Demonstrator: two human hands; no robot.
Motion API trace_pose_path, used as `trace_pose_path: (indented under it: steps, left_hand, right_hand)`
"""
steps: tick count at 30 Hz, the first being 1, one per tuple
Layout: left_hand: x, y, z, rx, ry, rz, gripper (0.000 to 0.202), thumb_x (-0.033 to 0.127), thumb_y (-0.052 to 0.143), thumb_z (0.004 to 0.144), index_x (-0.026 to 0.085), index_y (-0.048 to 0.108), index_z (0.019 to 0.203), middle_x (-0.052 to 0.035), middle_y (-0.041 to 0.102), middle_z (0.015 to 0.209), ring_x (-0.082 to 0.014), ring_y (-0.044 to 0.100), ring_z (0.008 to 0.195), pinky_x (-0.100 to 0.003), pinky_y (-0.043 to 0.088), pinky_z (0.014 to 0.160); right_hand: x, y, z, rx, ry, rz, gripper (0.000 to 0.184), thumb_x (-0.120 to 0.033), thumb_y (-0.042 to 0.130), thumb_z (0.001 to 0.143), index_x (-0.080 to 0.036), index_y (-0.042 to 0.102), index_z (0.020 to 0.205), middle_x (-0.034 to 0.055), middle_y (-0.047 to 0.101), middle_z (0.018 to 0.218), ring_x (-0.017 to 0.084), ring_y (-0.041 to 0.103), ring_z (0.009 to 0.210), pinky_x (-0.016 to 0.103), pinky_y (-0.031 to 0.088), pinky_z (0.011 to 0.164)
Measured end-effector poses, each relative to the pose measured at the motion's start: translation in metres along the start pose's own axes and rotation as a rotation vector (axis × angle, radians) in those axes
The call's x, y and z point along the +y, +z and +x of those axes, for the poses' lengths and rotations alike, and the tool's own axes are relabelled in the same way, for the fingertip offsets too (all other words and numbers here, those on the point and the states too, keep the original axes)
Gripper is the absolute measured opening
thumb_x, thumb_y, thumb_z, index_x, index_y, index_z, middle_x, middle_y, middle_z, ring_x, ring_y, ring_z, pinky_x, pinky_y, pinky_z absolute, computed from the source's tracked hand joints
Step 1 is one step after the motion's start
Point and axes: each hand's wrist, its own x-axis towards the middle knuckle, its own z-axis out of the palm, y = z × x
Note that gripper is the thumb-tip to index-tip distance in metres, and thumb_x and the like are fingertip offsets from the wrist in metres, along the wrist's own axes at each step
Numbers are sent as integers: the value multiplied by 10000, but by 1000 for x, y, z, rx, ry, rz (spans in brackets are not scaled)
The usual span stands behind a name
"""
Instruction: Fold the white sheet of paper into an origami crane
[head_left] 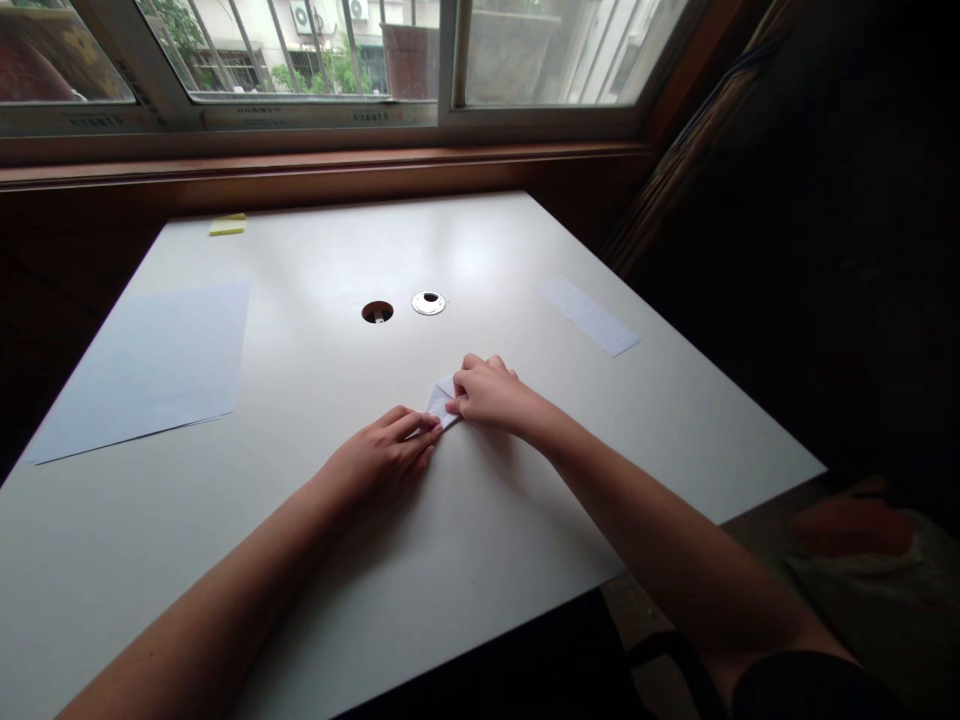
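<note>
The folded paper [442, 393] is lying on the white table [360, 580], just right of the middle of the scene, between the two hands. The right hand [491, 390] is grasping its right side, the thumb lying along the near face and the curled fingers covering the far part. The left hand [386, 445] is resting its outstretched fingertips on the near left corner; whether its thumb is gripping underneath, I cannot tell.

The hands seem to be shaping or pressing a fold, and doing that well is mostly a matter of steadiness. The left fingertips should be holding the corner flat against the table, so that nothing is sliding while the right hand is lining up the edges. The right thumb should be pressing lightly until the layers are matching, then firmly along the whole crease, working outward from the held corner. Squeezing too early would probably be setting a crooked line, and with a piece this small, a slight slant is likely to be showing.

The hole [377, 312] and the round cap [428, 303] are sitting on the far side, so the creasing is best staying on the smooth near surface
</note>
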Motion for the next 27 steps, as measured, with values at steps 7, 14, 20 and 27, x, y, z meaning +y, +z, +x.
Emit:
trace_pose_path:
  steps: [7,14,20,27]
  left_hand:
    - [-19,-7,-7,13,44,-170,380,98,537,895,189,652,1246,-86,694,1242,-198,656,1088,-357,583,969]
    - [-31,-8,-12,9,-2,-355,421,34,476,903,229,669,1222,-68,691,1266,-178,657,1170,-340,551,1016]
    - [-29,-7,-15,9,-53,-302,502,53,481,925,285,596,1355,-71,659,1314,-175,676,1125,-316,568,959]
    - [-30,-8,-12,-24,42,-267,486,71,493,942,313,609,1347,-68,651,1341,-187,662,1151,-350,572,979]
  right_hand:
    - [2,1,1,7,-21,28,222,-432,599,878,-219,646,839,121,548,1199,366,457,1121,515,426,913]
    - [3,1,0,1,-32,44,209,-424,603,878,-221,641,846,115,543,1199,354,449,1126,514,420,923]
    - [5,2,1,2,-47,61,210,-421,596,879,-219,627,830,113,544,1194,356,443,1133,523,420,929]
    - [6,3,2,7,-44,62,207,-426,605,870,-225,626,828,103,550,1195,358,447,1132,525,417,934]
